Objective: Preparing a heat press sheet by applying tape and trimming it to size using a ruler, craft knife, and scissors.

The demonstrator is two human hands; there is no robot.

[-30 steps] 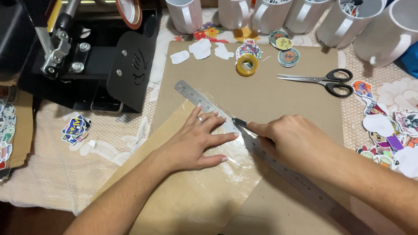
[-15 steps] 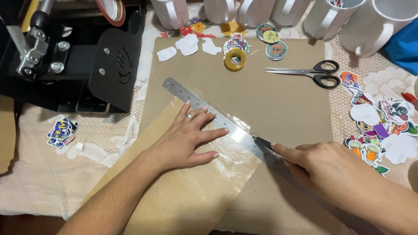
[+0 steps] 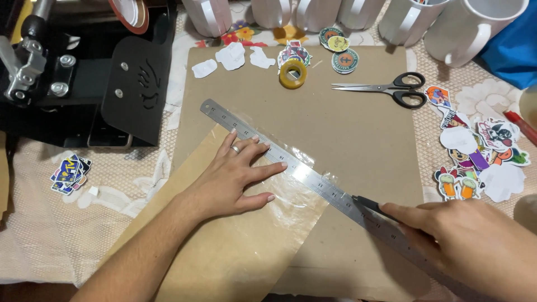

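Steel ruler [image 3: 291, 165]: diagonal across brown card [image 3: 347, 140], lower end hidden under right hand [image 3: 470, 246]. Left hand [image 3: 235, 179]: fingers spread flat, pinning clear film [image 3: 285, 193] beside the ruler. Right-hand grip closed on dark-handled cutter [image 3: 372, 206]; blade indistinct.

My left hand [image 3: 238, 179] lies flat, palm down, fingers spread and pointing up and to the right, forearm running in from the lower left, while my right hand [image 3: 475, 246] comes in from the lower right, curled closed with the forefinger stretched forward.
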